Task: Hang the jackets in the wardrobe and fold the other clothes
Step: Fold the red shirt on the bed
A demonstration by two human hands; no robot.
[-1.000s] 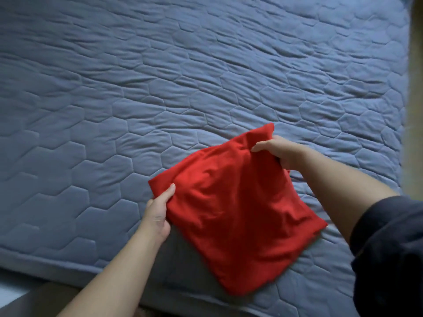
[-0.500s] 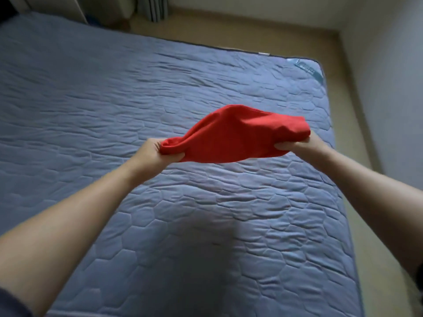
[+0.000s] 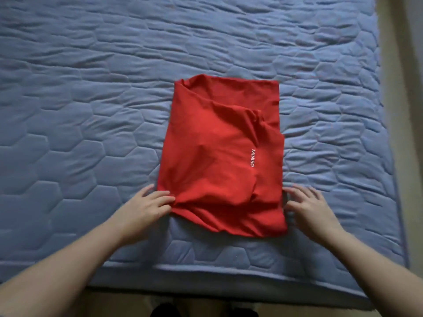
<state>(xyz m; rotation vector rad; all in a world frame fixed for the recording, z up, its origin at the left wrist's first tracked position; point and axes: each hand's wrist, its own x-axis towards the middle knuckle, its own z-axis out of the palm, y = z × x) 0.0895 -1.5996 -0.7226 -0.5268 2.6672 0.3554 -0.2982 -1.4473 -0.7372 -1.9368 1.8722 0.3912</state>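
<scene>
1. Red fabric, folded into a rough upright rectangle, is lying flat at the centre of the frame. This red garment (image 3: 219, 156) is resting on the blue quilted mattress (image 3: 91, 115), close to the mattress's lower edge.
2. It is showing creased layers. A diagonal fold is running across its upper part, and bunched folds are gathering along its bottom. White lettering (image 3: 252, 157) reading MINISO is running sideways, right of its middle.
3. I am holding my left hand (image 3: 146, 207) wide, with the fingers nearly straight. The fingertips are touching the garment's lower left corner, where the cloth is puckering.
4. My right hand (image 3: 309, 207) is lying spread and relaxed at the lower right edge, gripping nothing. It is blurred, so I cannot tell whether the fingertips are touching the cloth or sitting just beside it.
5. My bare forearms are reaching in from the two bottom corners of the frame.
6. Pale floor (image 3: 393, 65) is showing along the right side, beside the mattress.
</scene>
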